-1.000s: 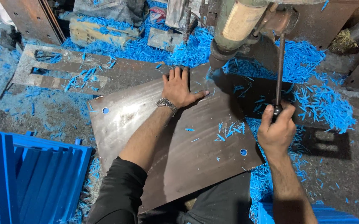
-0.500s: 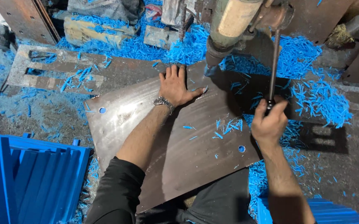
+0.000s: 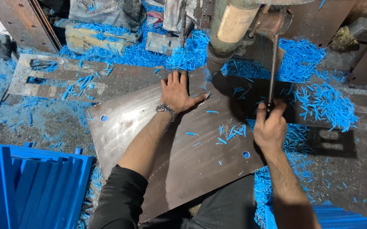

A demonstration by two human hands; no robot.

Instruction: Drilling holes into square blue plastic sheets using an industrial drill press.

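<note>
A large dark metal sheet (image 3: 183,157) with round holes lies under a drill press head (image 3: 230,25). My left hand (image 3: 178,91), with a wristwatch, presses flat on the sheet's far edge, right beside the drill spindle. My right hand (image 3: 270,127) is closed around the lower end of the press's thin feed lever (image 3: 272,68), which hangs almost straight down from the machine. Blue shavings lie scattered on the sheet between my hands.
Heaps of blue shavings (image 3: 314,85) cover the ground around the machine. A slotted metal plate (image 3: 52,78) lies at the left. Stacked blue strips (image 3: 26,186) sit at the lower left, more blue pieces (image 3: 336,216) at the lower right.
My right hand has swung the lever's lower end inward and a little upward. My left hand stays flat on the sheet.
</note>
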